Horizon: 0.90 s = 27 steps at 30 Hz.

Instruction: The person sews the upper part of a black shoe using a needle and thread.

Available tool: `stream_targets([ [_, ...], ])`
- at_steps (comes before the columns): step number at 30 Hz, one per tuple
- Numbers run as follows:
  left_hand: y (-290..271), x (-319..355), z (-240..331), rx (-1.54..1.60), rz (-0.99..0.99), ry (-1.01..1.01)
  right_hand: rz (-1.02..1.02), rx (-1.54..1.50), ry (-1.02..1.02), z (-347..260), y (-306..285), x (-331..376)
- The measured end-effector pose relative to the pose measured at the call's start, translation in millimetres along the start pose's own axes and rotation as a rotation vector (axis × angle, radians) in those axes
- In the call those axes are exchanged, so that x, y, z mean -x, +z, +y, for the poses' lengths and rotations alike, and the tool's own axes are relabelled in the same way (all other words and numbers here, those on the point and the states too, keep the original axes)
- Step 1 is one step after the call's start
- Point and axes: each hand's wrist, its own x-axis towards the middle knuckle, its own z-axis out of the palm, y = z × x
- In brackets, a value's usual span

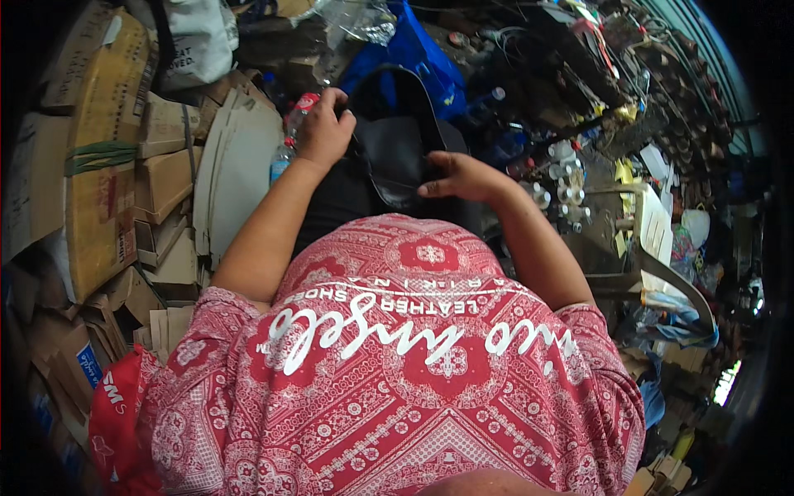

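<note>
Red-and-white patterned shirt (pixel 397 413), black item (pixel 393 149), blue sheeting (pixel 438 70)

**Cramped, cluttered room, dim light**

Left side: flattened cardboard (pixel 103 215) stacked on edge, one bundle tied with green strapping (pixel 101 157); pale curved-looking panels (pixel 234 169) lean next to it. Upper right: ribbed blue-green wall surface (pixel 693 50) above a dark, tangled heap (pixel 571 62). Right: pale plastic chair (pixel 655 221), slotted, clutter around it. Small bright patch of light (pixel 727 383) at far right, source unclear. Floor mostly hidden.
</note>
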Motion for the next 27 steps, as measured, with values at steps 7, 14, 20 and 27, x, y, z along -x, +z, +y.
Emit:
stream_targets([
  [7, -5, -9, 7, -0.117, 0.052, 0.079, 0.147, -0.034, 0.055, -27, 8, 5],
  [14, 50, -45, 45, -0.067, -0.27, 0.074, 0.517, -0.19, -0.06, -15, 4, 60],
  [20, 99, -39, 66, -0.162, -0.515, 0.168, 0.725, -0.023, 0.128, 34, 11, 83],
  [27, 54, -4, 119, -0.012, -0.461, 0.64, 0.697, -0.131, 0.141, 53, 3, 85],
])
